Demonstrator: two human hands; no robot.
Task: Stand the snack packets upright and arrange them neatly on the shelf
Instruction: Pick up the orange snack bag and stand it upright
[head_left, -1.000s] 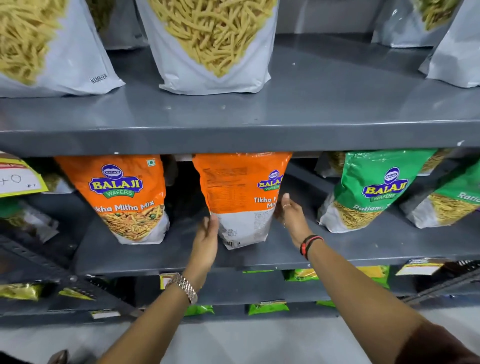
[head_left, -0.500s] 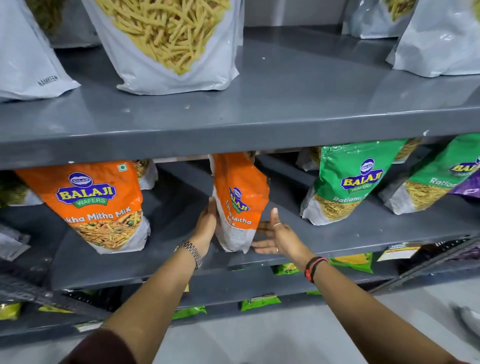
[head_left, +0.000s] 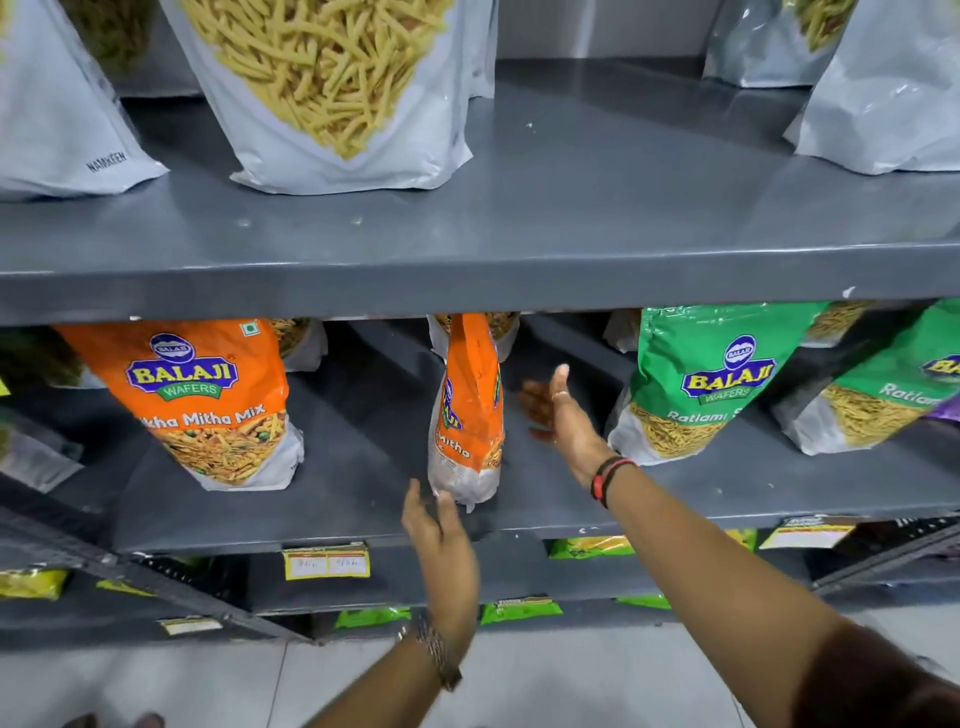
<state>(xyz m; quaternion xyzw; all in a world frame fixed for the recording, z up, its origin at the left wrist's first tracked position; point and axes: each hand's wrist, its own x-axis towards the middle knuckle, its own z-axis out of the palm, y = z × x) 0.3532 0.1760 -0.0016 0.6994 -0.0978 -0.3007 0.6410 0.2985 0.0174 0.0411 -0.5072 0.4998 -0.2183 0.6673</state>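
On the middle grey shelf (head_left: 675, 499), an orange Balaji Wafers packet (head_left: 200, 405) faces forward, its front reading "BALAJI WAFERS" and, partly cut off, "kha Mitha Mix". A 2nd orange packet (head_left: 470, 410) of the same mix stands upright near the shelf's middle, turned edge-on, so only fragments of the logo and "Mitha" show along its side. To the right stands a green Balaji Wafers packet (head_left: 701, 384) lettered "Ratlami", with another green packet (head_left: 893, 395) partly in view beyond it. On the upper shelf, a white pouch (head_left: 67, 130) carries the word "NAMKEEN", beside a white pouch of yellow sev sticks (head_left: 332, 93). A yellow price tag (head_left: 326, 561) on the shelf edge is too blurred to read.

The left hand (head_left: 441, 540) is spread open just below and in front of the edge-on packet's base, holding nothing; whether its fingertips touch the base cannot be told. The right hand (head_left: 563, 415) is also open, palm toward the packet, just beside it and apart from it.

0.5 s ago both hands were against this packet; now both have let go, and it has turned further edge-on.
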